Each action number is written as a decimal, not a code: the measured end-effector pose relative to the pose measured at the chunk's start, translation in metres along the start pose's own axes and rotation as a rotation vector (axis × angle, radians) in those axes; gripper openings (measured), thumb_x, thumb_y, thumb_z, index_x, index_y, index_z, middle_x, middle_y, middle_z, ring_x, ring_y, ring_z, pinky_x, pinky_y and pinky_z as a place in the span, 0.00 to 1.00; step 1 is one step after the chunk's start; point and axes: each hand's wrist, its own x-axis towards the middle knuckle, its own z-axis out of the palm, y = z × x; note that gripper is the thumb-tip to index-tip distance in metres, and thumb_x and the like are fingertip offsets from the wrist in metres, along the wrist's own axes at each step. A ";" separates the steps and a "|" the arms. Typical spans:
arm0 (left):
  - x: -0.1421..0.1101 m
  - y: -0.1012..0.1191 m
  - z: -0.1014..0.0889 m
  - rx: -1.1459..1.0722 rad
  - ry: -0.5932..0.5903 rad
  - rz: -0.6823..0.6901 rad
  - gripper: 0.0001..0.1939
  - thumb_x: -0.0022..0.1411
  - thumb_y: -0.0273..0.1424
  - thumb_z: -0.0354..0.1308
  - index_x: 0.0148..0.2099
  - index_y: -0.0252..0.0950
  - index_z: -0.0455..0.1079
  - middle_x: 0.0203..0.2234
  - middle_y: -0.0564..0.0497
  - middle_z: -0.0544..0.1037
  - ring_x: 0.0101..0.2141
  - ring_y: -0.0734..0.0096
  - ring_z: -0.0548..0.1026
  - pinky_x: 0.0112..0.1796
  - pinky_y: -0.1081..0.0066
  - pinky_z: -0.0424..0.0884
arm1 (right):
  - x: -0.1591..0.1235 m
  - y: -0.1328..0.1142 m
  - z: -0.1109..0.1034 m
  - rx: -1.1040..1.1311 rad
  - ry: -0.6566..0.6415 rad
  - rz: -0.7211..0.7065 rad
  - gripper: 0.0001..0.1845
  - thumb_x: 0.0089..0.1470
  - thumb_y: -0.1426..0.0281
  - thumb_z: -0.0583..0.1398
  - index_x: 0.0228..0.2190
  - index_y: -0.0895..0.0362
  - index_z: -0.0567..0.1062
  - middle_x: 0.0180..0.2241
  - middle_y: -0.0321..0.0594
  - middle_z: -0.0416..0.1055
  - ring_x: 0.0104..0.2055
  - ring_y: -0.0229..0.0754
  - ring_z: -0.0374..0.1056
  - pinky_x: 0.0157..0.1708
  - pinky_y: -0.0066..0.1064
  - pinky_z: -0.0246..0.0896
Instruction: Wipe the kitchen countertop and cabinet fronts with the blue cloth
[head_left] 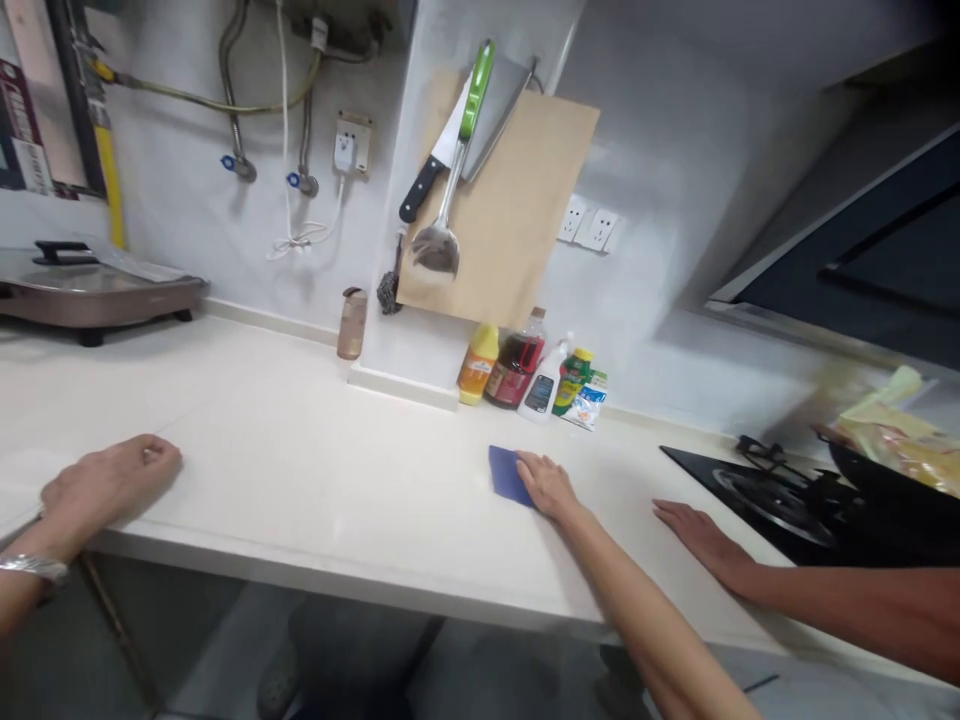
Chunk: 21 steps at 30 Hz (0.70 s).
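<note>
My right hand (547,484) lies flat, fingers stretched, on a small blue cloth (505,472) on the white counter (315,470). The cloth shows to the left of the fingers. At the counter's front left edge rests my left hand (112,480), fingers curled into a loose fist with nothing visible in them, a silver bracelet (34,567) on the wrist. Another person's hand (701,540) lies flat on the counter to the right of mine, its arm coming in from the right.
Several bottles (525,375) stand against the wall behind the cloth, under a hanging cutting board (510,220), knife and ladle. A black gas hob (795,500) with a pan is at right. An electric griddle (90,290) sits far left, a small tumbler (351,323) near the wall.
</note>
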 end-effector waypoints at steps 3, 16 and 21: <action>-0.001 0.009 -0.002 0.056 -0.051 -0.059 0.32 0.61 0.50 0.40 0.57 0.42 0.72 0.50 0.35 0.78 0.50 0.37 0.75 0.50 0.51 0.70 | 0.002 -0.002 0.012 0.079 0.018 0.003 0.27 0.72 0.59 0.43 0.62 0.50 0.70 0.63 0.41 0.70 0.67 0.51 0.61 0.67 0.50 0.51; 0.014 0.122 0.023 0.082 -0.200 0.531 0.27 0.63 0.46 0.43 0.53 0.38 0.73 0.44 0.42 0.82 0.44 0.53 0.77 0.43 0.64 0.68 | -0.014 0.026 -0.016 0.021 -0.030 0.518 0.36 0.69 0.49 0.47 0.51 0.66 0.78 0.53 0.64 0.75 0.57 0.61 0.72 0.53 0.47 0.66; 0.003 0.163 0.040 0.142 -0.142 0.613 0.26 0.67 0.43 0.39 0.55 0.38 0.70 0.36 0.40 0.80 0.37 0.51 0.76 0.41 0.60 0.66 | -0.010 0.016 -0.016 0.059 -0.013 0.546 0.35 0.65 0.47 0.53 0.51 0.66 0.77 0.53 0.64 0.75 0.57 0.61 0.72 0.52 0.45 0.67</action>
